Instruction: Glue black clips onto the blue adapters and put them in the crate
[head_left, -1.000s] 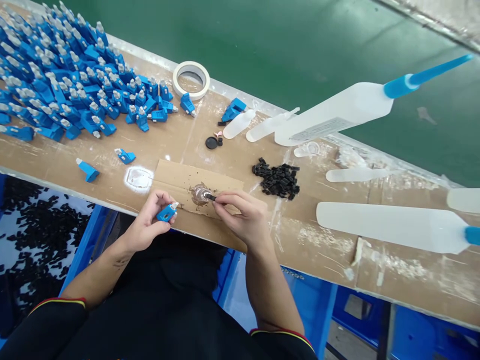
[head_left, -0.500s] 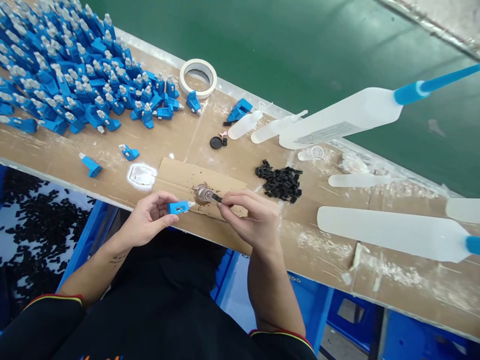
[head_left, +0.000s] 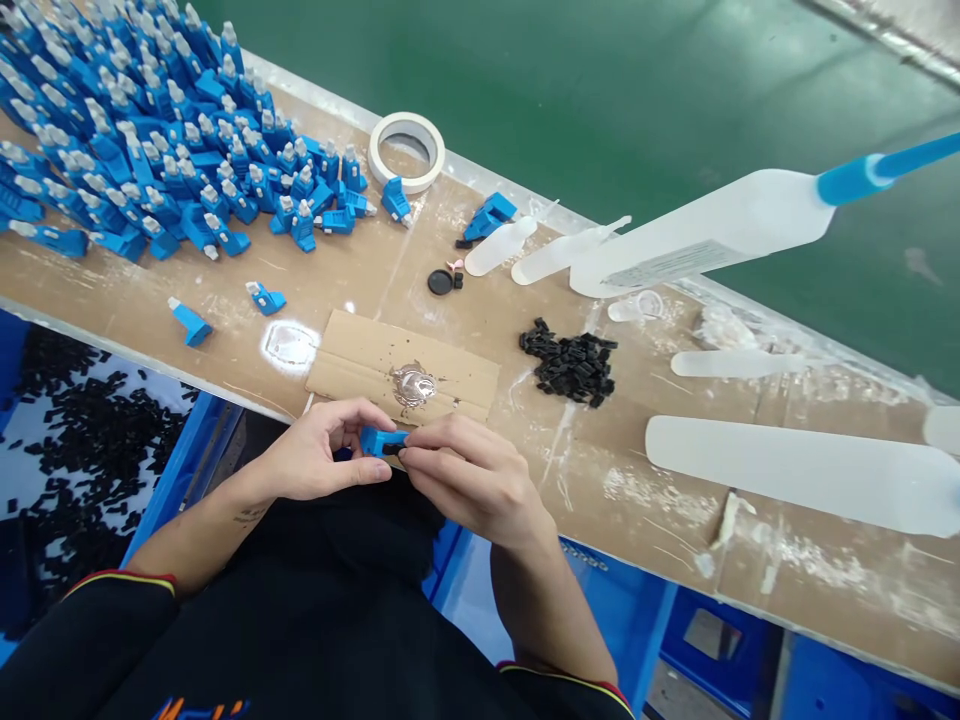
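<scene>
My left hand (head_left: 326,452) is closed around a small blue plastic part (head_left: 375,441) near the table's front edge. Between the fingertips of my right hand (head_left: 476,475) is a small black piece (head_left: 392,449), which lies against the side of the blue part. My right fingers hide the part's far end. Just beyond the hands, a cardboard strip (head_left: 352,345) bears a puddle of clear, shiny liquid (head_left: 414,385). A heap of black pieces (head_left: 574,365) lies to the right of the cardboard.
Many blue parts with light grey tips (head_left: 172,150) crowd the back left, beside a tape roll (head_left: 382,130). White bottles (head_left: 780,465) lie along the right side. Below the table at left, a blue bin (head_left: 169,480) holds loose black pieces.
My right hand has left the liquid puddle and brought the black piece to the blue part. My left hand has shifted slightly right, so both hands now meet.
</scene>
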